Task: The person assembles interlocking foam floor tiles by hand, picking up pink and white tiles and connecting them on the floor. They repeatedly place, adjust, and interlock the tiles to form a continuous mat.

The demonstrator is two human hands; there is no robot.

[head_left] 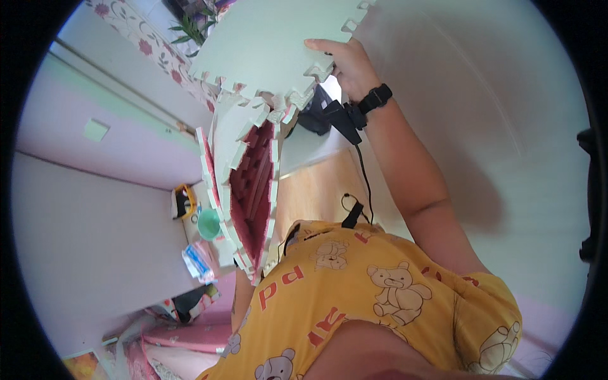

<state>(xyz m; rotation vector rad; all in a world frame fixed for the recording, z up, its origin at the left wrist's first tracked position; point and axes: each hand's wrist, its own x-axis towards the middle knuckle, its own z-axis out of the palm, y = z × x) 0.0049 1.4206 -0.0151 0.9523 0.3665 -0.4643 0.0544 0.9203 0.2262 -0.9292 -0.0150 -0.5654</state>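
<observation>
A pale foam mat tile (272, 47) with jigsaw-cut edges is held up in front of me. My right hand (356, 69) grips its right edge, thumb lying across the top face. Below and to the left, several more interlocking foam tiles (221, 126) stand on edge close to my body, pale on one side and pinkish red on the other. They gape apart, so the red faces (253, 183) show between them. A little of my left arm appears beneath this bundle; my left hand is hidden behind the tiles.
A black strap and small device (354, 114) sit on my right wrist, with a cable (365, 171) hanging down. At left are a green tub (209, 225), a yellow-and-black object (183, 201) and a packet (199, 261). A plain wall (506, 126) rises at right, and a plant (190, 28) stands beyond.
</observation>
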